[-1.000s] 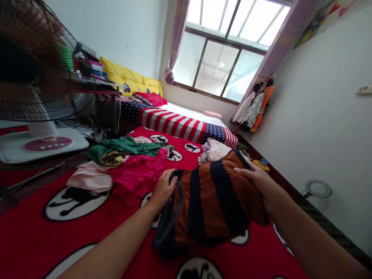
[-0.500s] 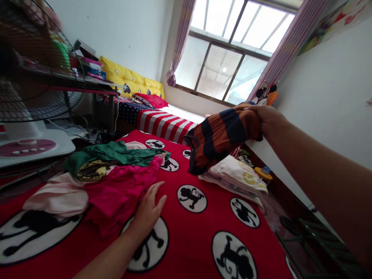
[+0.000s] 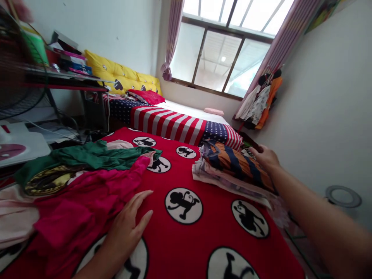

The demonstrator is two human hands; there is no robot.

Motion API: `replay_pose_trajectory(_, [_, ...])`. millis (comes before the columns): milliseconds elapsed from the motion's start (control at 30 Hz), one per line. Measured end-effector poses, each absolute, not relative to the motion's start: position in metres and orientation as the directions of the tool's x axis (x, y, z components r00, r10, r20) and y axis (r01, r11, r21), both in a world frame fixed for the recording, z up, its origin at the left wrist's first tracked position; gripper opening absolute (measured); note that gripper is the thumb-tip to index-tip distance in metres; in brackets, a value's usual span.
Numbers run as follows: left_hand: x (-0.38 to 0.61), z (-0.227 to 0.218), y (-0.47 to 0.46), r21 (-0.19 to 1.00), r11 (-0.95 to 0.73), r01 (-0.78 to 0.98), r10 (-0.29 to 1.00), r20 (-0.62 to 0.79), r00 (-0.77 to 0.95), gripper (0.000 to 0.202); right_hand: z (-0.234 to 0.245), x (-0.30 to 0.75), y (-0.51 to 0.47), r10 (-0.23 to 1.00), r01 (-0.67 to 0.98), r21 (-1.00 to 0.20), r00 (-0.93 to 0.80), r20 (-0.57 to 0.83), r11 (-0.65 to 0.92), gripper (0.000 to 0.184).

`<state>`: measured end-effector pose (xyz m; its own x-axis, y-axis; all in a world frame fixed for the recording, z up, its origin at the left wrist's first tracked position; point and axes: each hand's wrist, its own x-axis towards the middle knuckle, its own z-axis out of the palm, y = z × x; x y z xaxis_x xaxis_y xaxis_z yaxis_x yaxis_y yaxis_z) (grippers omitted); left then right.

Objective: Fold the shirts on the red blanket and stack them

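Observation:
An orange and navy striped shirt [image 3: 232, 161] lies spread on top of a stack of folded clothes [image 3: 215, 179] at the right side of the red bed cover. My right hand [image 3: 265, 157] is just past the shirt's far right edge, its fingers slightly apart and no cloth seen hanging from them. My left hand [image 3: 128, 219] is low over the red cover with its fingers stretched out, holding nothing. Beside it lies a crumpled bright pink garment [image 3: 87, 209]. A green garment [image 3: 95, 155] and a pale pink one [image 3: 16, 217] lie around that.
The red cover [image 3: 186, 244] has round monkey prints. Behind it is another bed with a stars-and-stripes cover [image 3: 165, 126]. A fan [image 3: 17, 147] and a desk [image 3: 72, 77] stand at the left. Clothes [image 3: 261, 102] hang by the window at the right.
The striped shirt has gone from hanging in my right hand to lying on the stack. My right hand has come down and let go. The view has shifted right.

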<state>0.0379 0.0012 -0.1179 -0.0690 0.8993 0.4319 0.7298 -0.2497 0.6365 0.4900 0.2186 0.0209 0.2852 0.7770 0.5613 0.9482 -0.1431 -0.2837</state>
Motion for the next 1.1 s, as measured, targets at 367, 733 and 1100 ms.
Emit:
replay_pose_trajectory(367, [0.041,-0.119,0.004,0.646,-0.300,0.702,0.891,0.453,-0.037,0.039,-0.038,0.397,0.197,0.983,0.976,-0.207,0.102,0.153,-0.069,0.055])
replay_pose_trajectory(733, [0.041,-0.108,0.007,0.682,-0.374,0.629,0.872,0.489,-0.012,0.035,-0.048,0.224,0.018,0.845,0.603,-0.596,-0.432,0.315,0.531,0.022])
replay_pose_trajectory(1100, [0.044,-0.104,0.000,0.631,-0.434,0.643,0.822,0.570,-0.004,0.026,-0.018,0.177,-0.064,0.745,0.237,-0.806,-0.580,0.331,0.542,0.020])
